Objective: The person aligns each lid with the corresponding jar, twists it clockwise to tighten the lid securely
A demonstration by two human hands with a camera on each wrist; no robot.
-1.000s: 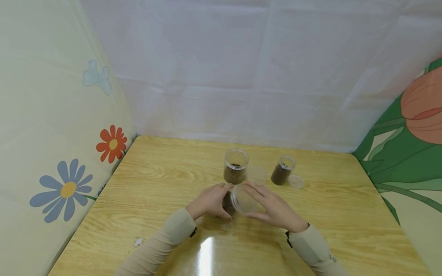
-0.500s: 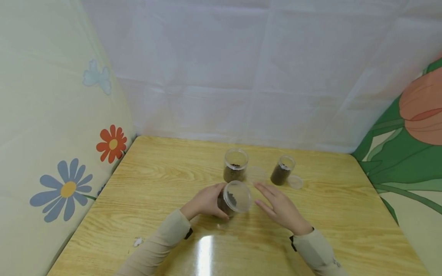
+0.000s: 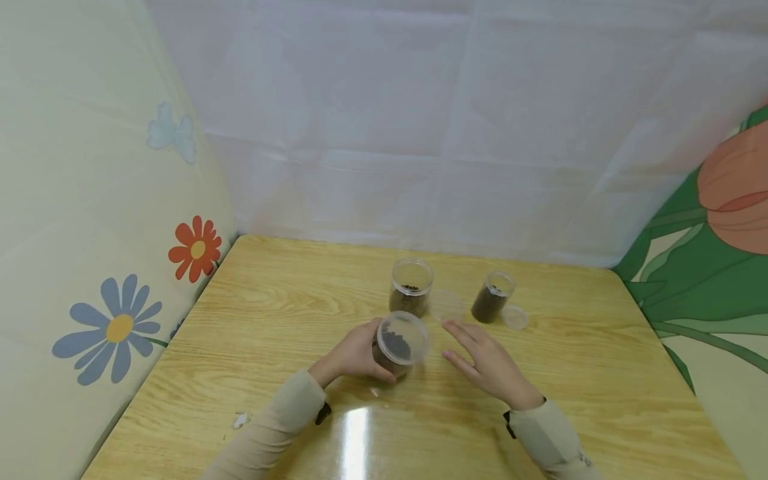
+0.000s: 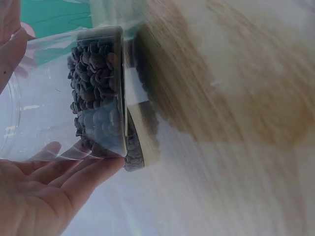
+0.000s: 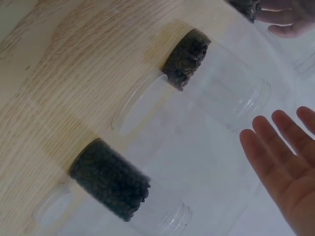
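Observation:
My left hand [image 3: 358, 353] grips a clear plastic jar [image 3: 391, 358] from its left side, thumb in front. Dark, bean-like pieces [image 4: 93, 93] fill the jar's lower part in the left wrist view. A pale translucent round lid [image 3: 414, 333] seems to cover its mouth. The jar leans slightly to the right, its base close over the table. To the right of it, apart from the jar, my right hand [image 3: 489, 367] hovers with fingers extended, holding nothing. In the right wrist view its straight fingers [image 5: 275, 140] show beside the standing jars.
Behind the held jar stands a wide open jar [image 3: 411, 293] of dark pieces, with a clear lid [image 3: 446, 305] lying beside it. Farther right is a narrower open jar [image 3: 491, 300], fuller, next to a small lid [image 3: 515, 317]. All rest on a wood-grain table [image 3: 300, 280].
My right hand has let go of the jar's top and drawn back to the right. My left hand has shifted slightly left and turned the jar more upright.

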